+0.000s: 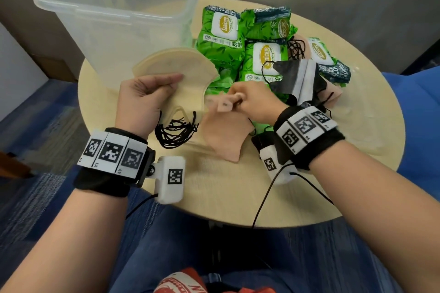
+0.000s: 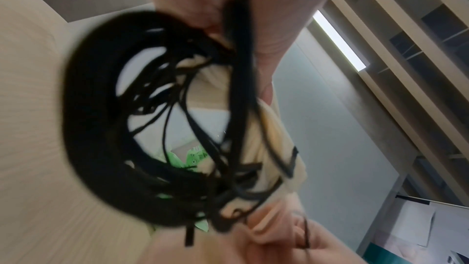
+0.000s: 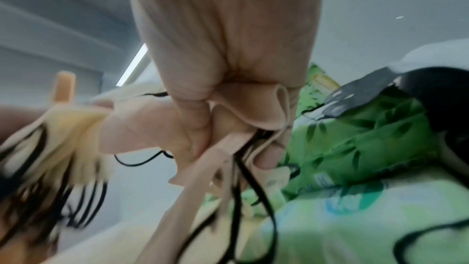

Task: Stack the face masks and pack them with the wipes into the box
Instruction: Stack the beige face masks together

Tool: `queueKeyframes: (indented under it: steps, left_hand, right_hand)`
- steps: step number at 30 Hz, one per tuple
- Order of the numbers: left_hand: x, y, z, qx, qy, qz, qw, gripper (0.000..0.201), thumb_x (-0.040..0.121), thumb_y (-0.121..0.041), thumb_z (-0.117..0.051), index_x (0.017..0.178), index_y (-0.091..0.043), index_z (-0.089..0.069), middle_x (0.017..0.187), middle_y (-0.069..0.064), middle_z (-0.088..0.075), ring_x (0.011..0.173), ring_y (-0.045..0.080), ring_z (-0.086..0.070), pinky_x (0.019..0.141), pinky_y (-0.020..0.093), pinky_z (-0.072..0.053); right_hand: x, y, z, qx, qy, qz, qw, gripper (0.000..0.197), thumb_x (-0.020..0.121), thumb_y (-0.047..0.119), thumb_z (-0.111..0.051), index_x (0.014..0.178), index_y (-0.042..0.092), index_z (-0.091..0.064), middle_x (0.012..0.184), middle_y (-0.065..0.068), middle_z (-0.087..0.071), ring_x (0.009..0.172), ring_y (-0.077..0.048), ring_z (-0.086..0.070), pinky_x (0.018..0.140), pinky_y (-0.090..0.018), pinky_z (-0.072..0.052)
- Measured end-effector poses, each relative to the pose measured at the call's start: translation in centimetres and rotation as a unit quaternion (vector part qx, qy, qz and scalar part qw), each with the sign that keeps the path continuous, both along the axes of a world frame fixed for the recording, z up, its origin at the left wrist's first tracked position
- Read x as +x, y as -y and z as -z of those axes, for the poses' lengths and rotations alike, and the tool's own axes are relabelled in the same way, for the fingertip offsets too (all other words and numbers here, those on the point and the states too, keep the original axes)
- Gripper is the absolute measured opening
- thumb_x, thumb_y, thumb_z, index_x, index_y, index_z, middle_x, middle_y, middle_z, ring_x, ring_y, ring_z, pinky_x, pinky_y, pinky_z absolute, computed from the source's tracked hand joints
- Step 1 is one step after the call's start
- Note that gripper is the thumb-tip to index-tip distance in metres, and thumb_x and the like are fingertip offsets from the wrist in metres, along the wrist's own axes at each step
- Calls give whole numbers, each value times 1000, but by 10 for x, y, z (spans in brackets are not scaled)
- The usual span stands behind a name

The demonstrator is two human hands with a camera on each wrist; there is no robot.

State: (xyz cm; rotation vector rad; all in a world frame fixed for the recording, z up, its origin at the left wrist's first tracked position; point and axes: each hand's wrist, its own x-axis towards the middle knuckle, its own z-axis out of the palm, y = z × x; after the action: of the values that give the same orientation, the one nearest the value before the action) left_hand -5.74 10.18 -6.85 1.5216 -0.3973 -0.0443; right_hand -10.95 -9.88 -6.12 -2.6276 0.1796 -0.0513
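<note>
The left hand (image 1: 145, 97) grips a stack of cream face masks (image 1: 176, 71), fingers laid flat along its top and the black ear loops (image 1: 176, 131) dangling below. The right hand (image 1: 252, 100) pinches the end of a peach face mask (image 1: 223, 135) that hangs down to the round wooden surface (image 1: 309, 173).

To do this step well, the peach mask should probably be laid fold to fold on the cream stack, edges lined up, with its loop kept out from between the layers. Both wrist views are blurred, so how many masks the right hand holds is hard to say.

The clear plastic box (image 1: 119, 12) stands at the far left with nothing visible in it. Green wipes packs (image 1: 221, 33) crowd the middle, with a black-and-white mask (image 1: 300, 76) lying on top and more peach masks among them; loose loops there may snag when lifted.
</note>
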Motion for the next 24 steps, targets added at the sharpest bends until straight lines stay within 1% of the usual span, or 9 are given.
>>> queueKeyframes:
  steps: [2,4,7,9,11,13,16,18,24]
  left_hand:
    - [0,0,0,-3,0,-2,1000,24,86,3,-58,106,-9,-65,69,-24,-69,73,-9,-62,70,6,-45]
    - [0,1,0,-3,2,-3,1000,24,86,3,-58,107,-8,-64,68,-25,-68,73,-9,-62,71,6,-45]
    - [-2,4,0,-1,4,-4,1000,25,86,4,-57,108,-8,-64,68,-26,-67,73,-10,-62,70,6,-45]
    - [-2,6,0,0,1,-4,1000,25,86,4,-58,106,-9,-64,67,-25,-68,73,-10,-62,70,5,-44]
    - [-3,9,0,2,-3,-1,1000,26,86,4,-57,105,-11,-65,67,-24,-68,72,-10,-61,69,6,-44]
    - [-5,12,1,3,-8,2,1000,27,86,5,-57,104,-12,-66,66,-24,-68,70,-10,-61,68,6,-44]
    - [-8,17,2,7,-14,7,1000,26,86,5,-57,104,-12,-66,67,-23,-68,69,-10,-60,67,7,-45]
    - [-9,20,3,11,-16,11,1000,26,86,5,-57,102,-12,-67,67,-23,-68,69,-9,-61,67,7,-46]
    - [-13,26,1,16,-14,14,1000,27,85,5,-57,105,-12,-67,69,-21,-68,66,-8,-60,64,8,-46]
  right_hand:
    - [-1,12,-9,64,11,39,997,4,82,7,-64,78,8,-63,72,-5,-55,72,-15,-50,52,-12,-29]
    - [-2,25,-13,119,12,69,990,13,79,9,-67,69,7,-58,66,-1,-50,65,-11,-45,60,-24,-34]
    - [-10,36,-18,205,29,99,973,20,76,10,-65,91,-3,-64,80,-11,-58,78,-18,-52,71,-31,-39]
    - [-16,41,-22,260,46,119,957,23,84,1,-60,106,-5,-63,90,-11,-60,84,-18,-55,76,-30,-43]
    - [-21,44,-25,307,64,129,941,24,88,-4,-54,111,-9,-58,93,-11,-57,86,-19,-53,78,-31,-43]
    - [-23,47,-26,334,78,143,928,21,90,-4,-51,109,-8,-59,94,-12,-56,88,-22,-53,80,-35,-43]
    - [-24,52,-29,350,91,158,919,21,91,-2,-50,87,13,-64,86,-6,-60,88,-22,-55,85,-39,-45]
    - [-25,52,-33,372,112,161,907,26,92,-2,-49,81,17,-63,83,-4,-61,87,-22,-56,88,-40,-46]
    - [-24,46,-53,422,161,173,876,16,95,10,-49,92,17,-63,86,-1,-64,75,-13,-61,79,-32,-51]
